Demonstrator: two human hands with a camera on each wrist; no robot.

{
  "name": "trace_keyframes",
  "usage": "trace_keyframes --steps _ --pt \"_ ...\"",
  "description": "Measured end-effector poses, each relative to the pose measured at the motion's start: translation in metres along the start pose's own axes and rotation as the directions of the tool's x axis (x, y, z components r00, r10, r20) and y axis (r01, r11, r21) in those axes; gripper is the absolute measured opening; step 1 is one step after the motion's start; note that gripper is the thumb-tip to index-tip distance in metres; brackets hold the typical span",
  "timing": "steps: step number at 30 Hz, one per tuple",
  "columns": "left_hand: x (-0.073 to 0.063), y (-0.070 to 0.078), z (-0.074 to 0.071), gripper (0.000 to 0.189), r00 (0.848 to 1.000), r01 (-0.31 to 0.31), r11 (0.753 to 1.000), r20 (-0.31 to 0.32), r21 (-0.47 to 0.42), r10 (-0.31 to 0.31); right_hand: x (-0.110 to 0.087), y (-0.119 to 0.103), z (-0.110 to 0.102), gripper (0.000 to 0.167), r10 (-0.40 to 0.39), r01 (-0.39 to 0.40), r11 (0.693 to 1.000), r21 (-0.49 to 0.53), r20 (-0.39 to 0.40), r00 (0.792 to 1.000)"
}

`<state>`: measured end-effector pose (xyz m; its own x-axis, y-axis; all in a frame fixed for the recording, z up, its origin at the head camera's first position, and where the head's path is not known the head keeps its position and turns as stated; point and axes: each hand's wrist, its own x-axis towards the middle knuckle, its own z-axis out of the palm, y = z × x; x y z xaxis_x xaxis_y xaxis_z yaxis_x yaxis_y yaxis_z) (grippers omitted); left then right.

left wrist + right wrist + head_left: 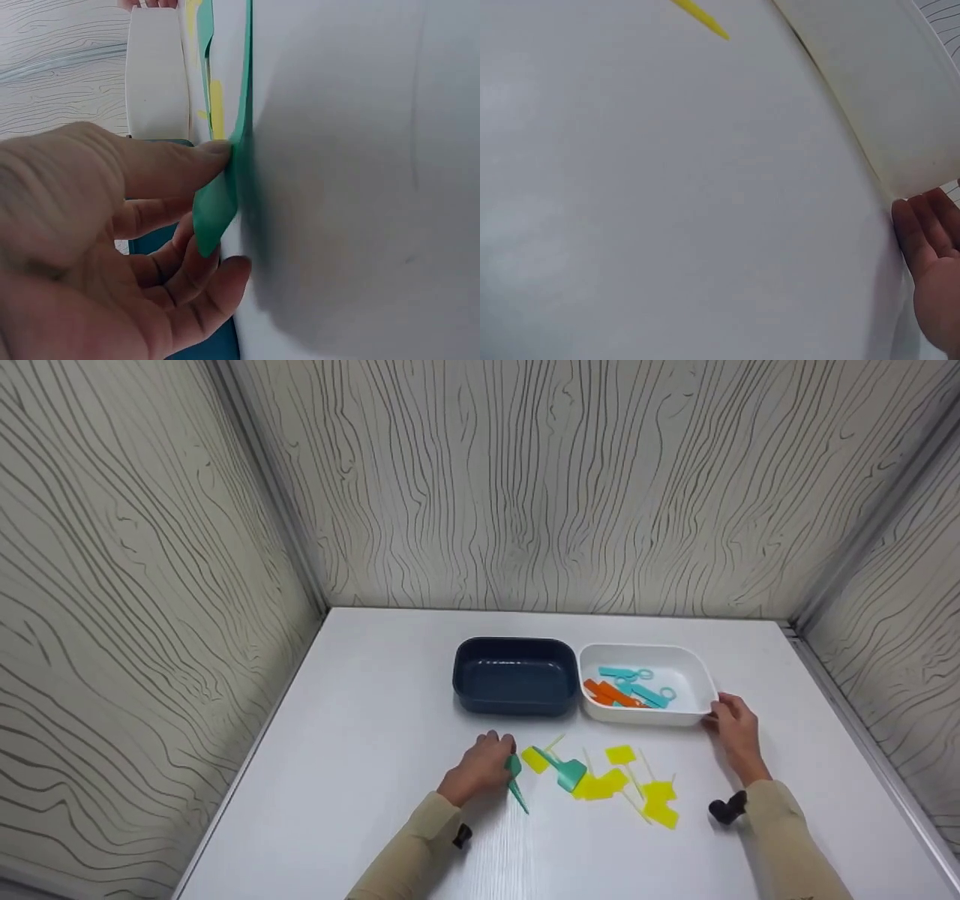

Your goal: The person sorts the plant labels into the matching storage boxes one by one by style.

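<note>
My left hand pinches a green T-shaped plant label between thumb and fingers, its pointed stem toward the front of the table. Another green plant label lies to the right, partly over yellow plant labels. More yellow labels are scattered farther right, some overlapping. My right hand touches the front right corner of a white bin; in the right wrist view its fingers look fairly straight against the bin, and the thumb is hidden.
Inside the white bin lie several orange tags and light-blue tags with rings. A dark blue bin stands directly left of it. Patterned walls enclose the white table at the back and sides.
</note>
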<state>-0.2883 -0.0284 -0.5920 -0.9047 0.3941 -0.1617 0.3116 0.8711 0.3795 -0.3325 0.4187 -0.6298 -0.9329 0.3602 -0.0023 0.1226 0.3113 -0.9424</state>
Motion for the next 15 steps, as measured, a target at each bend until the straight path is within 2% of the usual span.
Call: trace_keyframes --steps 5,10,15 --pt "-0.001 0.002 -0.003 0.027 0.995 -0.091 0.996 -0.032 -0.007 0.091 0.000 0.000 0.001 0.049 0.011 -0.010 1.000 0.018 -0.009 1.000" --pt "0.003 0.004 -0.008 0.025 0.987 -0.156 0.986 -0.037 -0.055 0.154 -0.001 0.001 0.001 0.051 0.014 -0.014 1.000 -0.001 0.001 1.000" --pt "0.006 0.005 -0.015 0.019 0.975 -0.222 0.964 -0.056 -0.149 0.216 0.000 0.002 0.000 0.051 0.004 -0.004 0.999 -0.033 0.000 1.000"
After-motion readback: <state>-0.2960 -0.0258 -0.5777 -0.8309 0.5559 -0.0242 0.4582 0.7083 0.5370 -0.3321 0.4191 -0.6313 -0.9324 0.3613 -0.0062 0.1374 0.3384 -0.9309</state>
